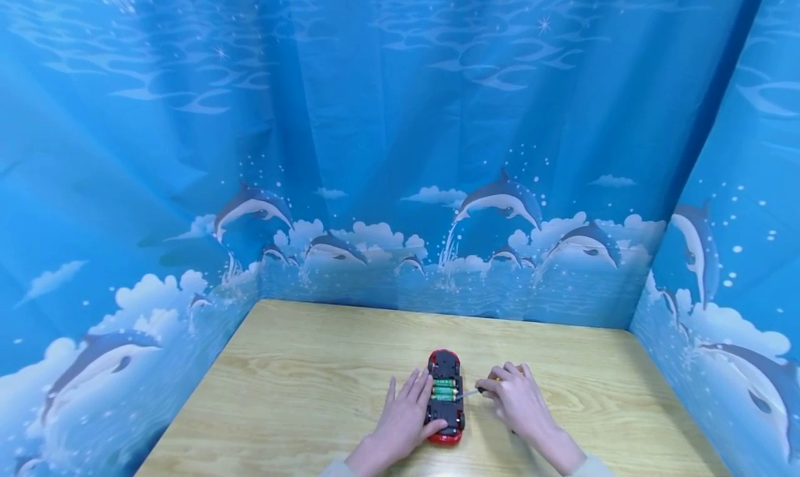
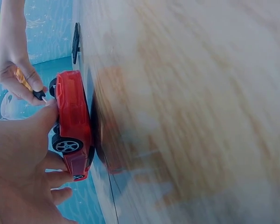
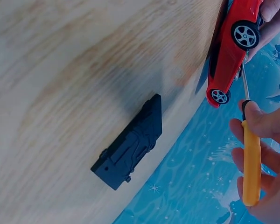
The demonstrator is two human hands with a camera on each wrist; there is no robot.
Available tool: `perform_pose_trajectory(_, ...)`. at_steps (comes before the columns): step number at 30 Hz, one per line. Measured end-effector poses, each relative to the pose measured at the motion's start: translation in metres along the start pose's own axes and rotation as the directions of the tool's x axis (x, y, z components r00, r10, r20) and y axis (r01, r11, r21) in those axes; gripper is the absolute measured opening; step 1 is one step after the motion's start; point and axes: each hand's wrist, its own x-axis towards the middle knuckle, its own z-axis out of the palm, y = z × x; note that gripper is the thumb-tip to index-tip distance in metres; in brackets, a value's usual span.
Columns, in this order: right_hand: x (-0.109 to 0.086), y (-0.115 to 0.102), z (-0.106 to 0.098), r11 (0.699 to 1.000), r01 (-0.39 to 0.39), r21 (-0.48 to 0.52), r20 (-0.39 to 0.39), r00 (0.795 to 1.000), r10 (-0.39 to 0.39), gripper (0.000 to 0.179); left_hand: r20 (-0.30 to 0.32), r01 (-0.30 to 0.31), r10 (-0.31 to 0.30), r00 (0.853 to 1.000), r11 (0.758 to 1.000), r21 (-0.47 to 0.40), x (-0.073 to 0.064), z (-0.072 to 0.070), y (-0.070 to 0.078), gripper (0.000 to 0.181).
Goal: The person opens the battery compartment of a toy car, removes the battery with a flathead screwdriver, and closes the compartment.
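Note:
A red toy car [image 1: 445, 437] lies upside down on the table, its black underside and wheels facing up. Green batteries [image 1: 444, 391] sit side by side in its uncovered compartment. My left hand [image 1: 403, 414] rests along the car's left side with fingers extended, the thumb across the near end. To the right, my right hand [image 1: 520, 402] grips a screwdriver [image 3: 252, 163] with a yellow handle and black collar. Its metal shaft reaches the batteries from the right. A black battery cover [image 3: 130, 144] lies on the table near the right hand, mostly hidden in the head view.
The light wood table [image 1: 300, 380] carries all of these things. Blue curtains [image 1: 387, 151] printed with dolphins and clouds stand along its back and both sides.

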Motion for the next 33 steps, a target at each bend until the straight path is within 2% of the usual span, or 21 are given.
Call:
perform_pose_trajectory(11, -0.001, -0.001, -0.005, 0.988, -0.137, 0.077, 0.049, 0.99, 0.133, 0.027, 0.008, 0.008, -0.008, 1.0, 1.0, 0.019, -0.001, -0.003, 0.002, 0.086)
perform_pose_trajectory(15, 0.001, 0.004, -0.008, 0.969, -0.217, 0.117, 0.088, 0.974, 0.207, 0.027, 0.007, 0.008, -0.008, 1.0, 1.0, 0.017, -0.002, -0.003, 0.003, 0.086)
perform_pose_trajectory(18, 0.003, 0.012, -0.01, 0.949, -0.286, 0.134, 0.137, 0.953, 0.268, 0.026, 0.009, 0.01, -0.01, 1.0, 1.0, 0.005, -0.002, -0.004, 0.003, 0.086)
perform_pose_trajectory(21, 0.004, 0.021, -0.013, 0.913, -0.386, 0.136, 0.203, 0.912, 0.355, 0.022, 0.015, 0.014, -0.014, 1.0, 1.0, -0.016, -0.002, -0.003, 0.003, 0.085)
perform_pose_trajectory(26, 0.004, 0.043, -0.018, 0.823, -0.549, 0.146, 0.281, 0.821, 0.498, 0.018, 0.028, 0.022, -0.021, 0.999, 0.999, -0.031, -0.001, -0.003, 0.004, 0.085)
perform_pose_trajectory(29, 0.0, 0.057, -0.021, 0.782, -0.603, 0.159, 0.291, 0.785, 0.546, 0.019, 0.025, 0.023, -0.022, 0.999, 0.999, -0.025, -0.001, -0.004, 0.004, 0.085)
perform_pose_trajectory(31, -0.003, 0.067, -0.021, 0.745, -0.641, 0.187, 0.311, 0.758, 0.573, 0.021, 0.019, 0.02, -0.02, 1.0, 1.0, -0.022, -0.002, -0.005, 0.004, 0.086)
perform_pose_trajectory(33, -0.006, 0.074, -0.022, 0.693, -0.681, 0.236, 0.336, 0.726, 0.599, 0.024, 0.012, 0.018, -0.017, 1.0, 1.0, -0.024, -0.002, -0.004, 0.004, 0.086)
